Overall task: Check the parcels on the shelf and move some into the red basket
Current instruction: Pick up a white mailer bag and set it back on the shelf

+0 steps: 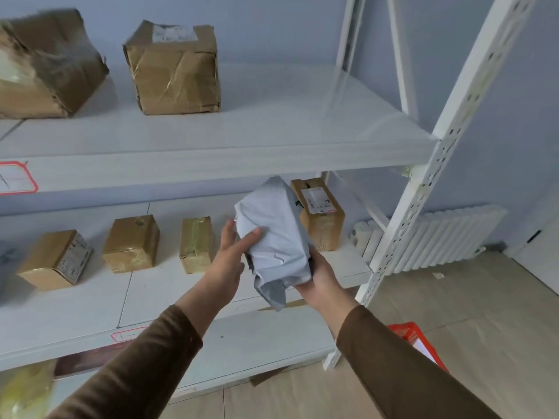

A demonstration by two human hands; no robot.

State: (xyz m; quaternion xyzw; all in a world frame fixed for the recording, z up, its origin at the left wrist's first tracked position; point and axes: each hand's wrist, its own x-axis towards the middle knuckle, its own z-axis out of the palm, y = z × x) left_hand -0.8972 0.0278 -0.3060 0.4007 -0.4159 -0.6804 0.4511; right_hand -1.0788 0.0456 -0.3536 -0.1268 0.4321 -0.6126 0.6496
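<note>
Nearest the camera: two brown sleeves are reaching forward from the bottom edge, both arms stretching out toward the lower shelf [90, 300].
Right hand [320, 278]: it is cupping the grey poly parcel [273, 234] from beneath, fingers wrapping its crumpled lower end.
Left hand [231, 255]: it is pressing flat against the parcel's left side, thumb lying across the face, steadying rather than gripping hard.
Parcel: it is hanging upright in the air in front of the lower shelf, touching no board, its loose tail drooping below the right palm.
Red basket [414, 340]: it is sitting on the floor to the right, mostly hiding behind the right forearm; only a corner is showing.
Lower shelf: four brown boxes are standing along it, the labelled box [320, 213] just behind the parcel.
Upper shelf [242, 128]: two larger crumpled cartons are resting there, well apart from the hands.
Risk: the slick film is likely sliding easily, so a loosening left palm during the swing rightward could be letting it slip out; the white upright post [423, 189] is standing between shelf and basket and could be catching it.
</note>
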